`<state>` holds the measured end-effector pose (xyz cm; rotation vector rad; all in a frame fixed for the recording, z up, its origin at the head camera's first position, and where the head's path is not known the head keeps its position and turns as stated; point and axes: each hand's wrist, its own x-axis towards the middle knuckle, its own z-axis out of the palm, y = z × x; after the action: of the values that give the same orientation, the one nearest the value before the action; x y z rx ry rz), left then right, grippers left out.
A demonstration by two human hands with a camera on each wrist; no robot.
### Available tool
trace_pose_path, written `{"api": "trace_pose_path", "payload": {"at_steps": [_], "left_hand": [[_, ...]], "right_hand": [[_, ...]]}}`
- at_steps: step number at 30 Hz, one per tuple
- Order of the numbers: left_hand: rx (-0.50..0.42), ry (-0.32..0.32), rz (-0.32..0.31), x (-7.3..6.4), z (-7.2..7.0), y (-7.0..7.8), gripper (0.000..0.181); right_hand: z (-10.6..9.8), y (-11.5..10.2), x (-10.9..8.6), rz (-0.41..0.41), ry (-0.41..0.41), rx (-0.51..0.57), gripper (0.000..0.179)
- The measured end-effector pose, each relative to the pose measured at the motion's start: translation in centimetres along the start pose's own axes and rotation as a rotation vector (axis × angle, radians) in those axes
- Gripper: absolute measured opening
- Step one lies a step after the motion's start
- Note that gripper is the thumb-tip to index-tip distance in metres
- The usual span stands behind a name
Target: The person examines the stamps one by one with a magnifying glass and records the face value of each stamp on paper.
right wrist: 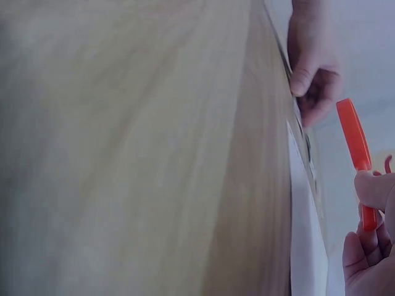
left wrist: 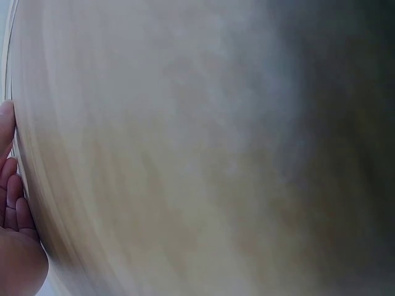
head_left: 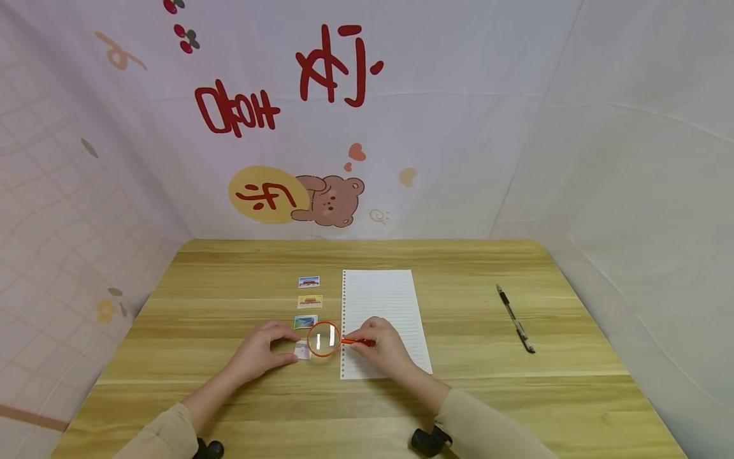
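Observation:
My right hand (head_left: 383,344) pinches the red handle of a magnifying glass (head_left: 323,322) between thumb and fingers. In the right wrist view, its red rim (right wrist: 353,132) is seen edge-on, raised above the table. The round lens overlaps the right side of a pale stamp (head_left: 301,350) in the head view. My left hand (head_left: 265,347) rests at that stamp's left side, thumb and forefinger spread at its lower and upper edges. Directly beyond lies a blue-green stamp (head_left: 304,322). The left wrist view catches only part of the left hand (left wrist: 18,234) at its edge.
A yellow stamp (head_left: 309,302) and a blue-and-red stamp (head_left: 308,282) continue the column away from me. Lined paper (head_left: 381,296) lies under the right hand. A black pen (head_left: 514,319) lies at the right on the wooden table (head_left: 229,274), before a printed cloth backdrop (head_left: 447,115).

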<state>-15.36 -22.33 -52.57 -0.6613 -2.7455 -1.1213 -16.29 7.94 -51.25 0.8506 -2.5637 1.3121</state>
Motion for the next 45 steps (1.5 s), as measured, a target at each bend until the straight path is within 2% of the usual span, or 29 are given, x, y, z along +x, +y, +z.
{"api": "trace_pose_path", "payload": {"at_steps": [8,14,26,45], "left_hand": [[-0.020,-0.016,-0.014,0.1,-0.1,0.1,0.036],[-0.028,-0.008,0.006,0.2,-0.1,0.1,0.033],[-0.005,0.005,0.035,0.2,-0.1,0.0,0.037],[-0.009,0.005,0.042,0.2,-0.1,-0.2,0.036]], "right_hand": [[1.6,0.0,0.2,-0.031,-0.041,-0.040,0.015],[2.2,-0.1,0.3,-0.070,-0.037,-0.062,0.014],[2.6,-1.2,0.8,-0.019,-0.057,-0.054,0.014],[2.7,-1.3,0.7,-0.010,-0.032,-0.022,0.015]]}}
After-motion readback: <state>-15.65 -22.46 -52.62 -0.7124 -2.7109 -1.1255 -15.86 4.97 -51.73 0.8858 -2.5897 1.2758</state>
